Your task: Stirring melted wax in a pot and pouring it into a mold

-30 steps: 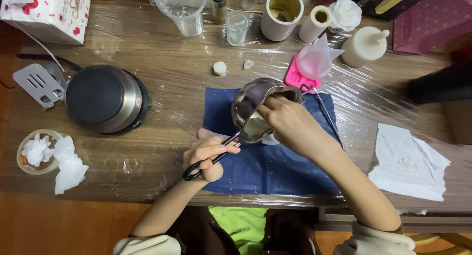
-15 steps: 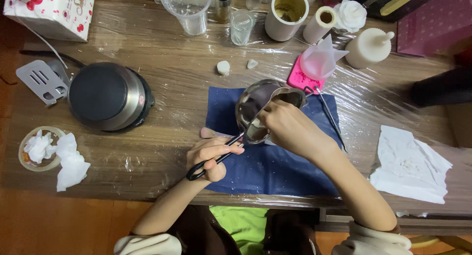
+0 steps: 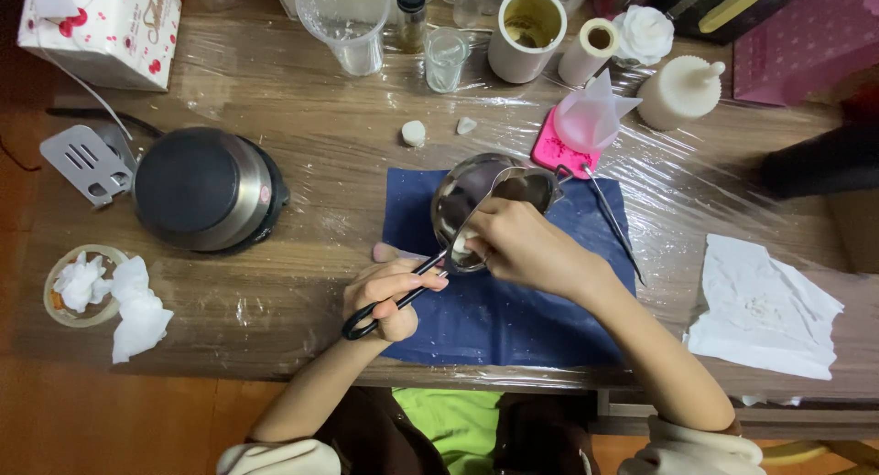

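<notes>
A small steel pot (image 3: 476,187) is tilted on its side over a dark blue mat (image 3: 513,319) in the middle of the table. My left hand (image 3: 389,296) grips the pot's thin black handle (image 3: 403,296) near its looped end. My right hand (image 3: 517,246) reaches into the pot's mouth, with its fingers against the inner rim; what the fingertips hold is hidden. A small pinkish lump (image 3: 383,253) lies at the mat's left edge, just above my left hand.
A round black hot plate (image 3: 201,189) and a slotted spatula (image 3: 84,162) lie at the left. A bowl of crumpled tissue (image 3: 78,285) sits lower left. Cups, jars and a pink scale (image 3: 557,150) line the back. White paper (image 3: 765,306) lies right.
Both hands and the pot stay in nearly the same place; my right hand has shifted slightly inside the pot's mouth.
</notes>
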